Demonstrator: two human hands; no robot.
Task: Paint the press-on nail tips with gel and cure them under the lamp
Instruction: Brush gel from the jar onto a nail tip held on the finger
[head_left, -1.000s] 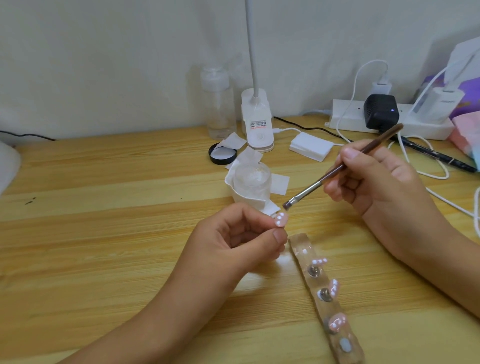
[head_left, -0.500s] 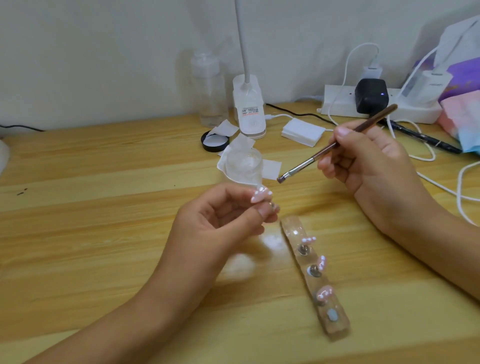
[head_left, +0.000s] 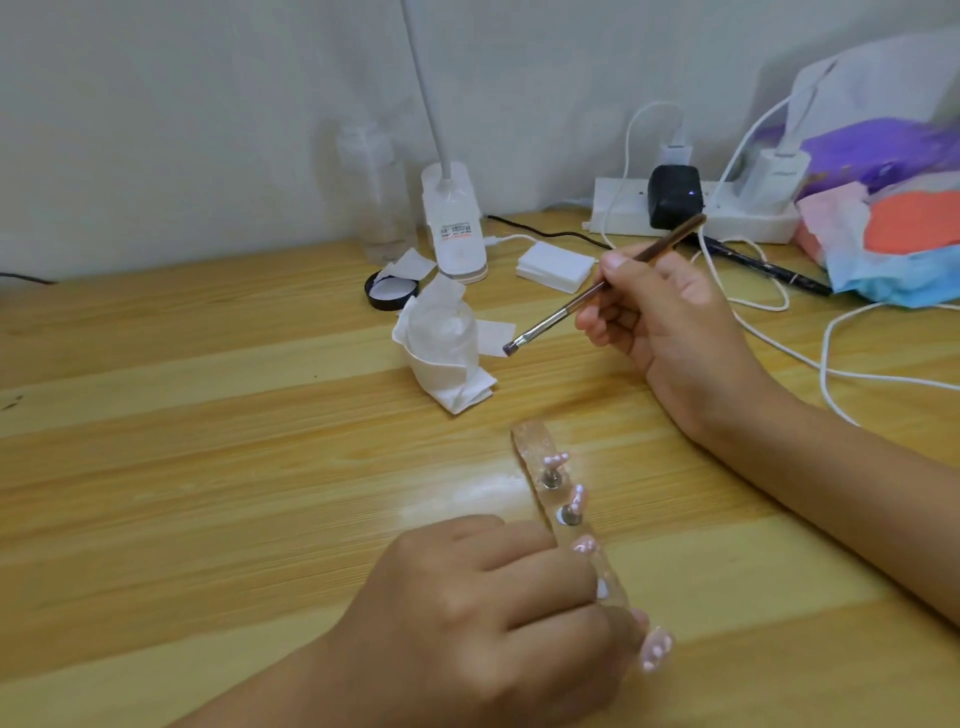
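Note:
A clear holder strip (head_left: 532, 447) lies on the wooden desk with pink nail tips (head_left: 556, 460) standing on small metal pegs. My left hand (head_left: 498, 603) is over the strip's near end, knuckles up, and pinches a pink nail tip (head_left: 655, 647) at its fingertips. My right hand (head_left: 670, 322) hovers higher up and grips a brown gel brush (head_left: 597, 288), bristles pointing left toward a gel jar wrapped in white tissue (head_left: 441, 348).
A black jar lid (head_left: 390, 292), a white pad stack (head_left: 555, 266), a clear bottle (head_left: 382, 208) and a white lamp base (head_left: 454, 228) stand behind the jar. A power strip (head_left: 691, 213), white cables (head_left: 831, 364), a black pen (head_left: 763, 265) and colourful bags fill the back right.
My left hand has turned over and dropped from in front of the jar to the strip's near end, carrying the nail tip. The right hand with the brush stayed roughly where it was.

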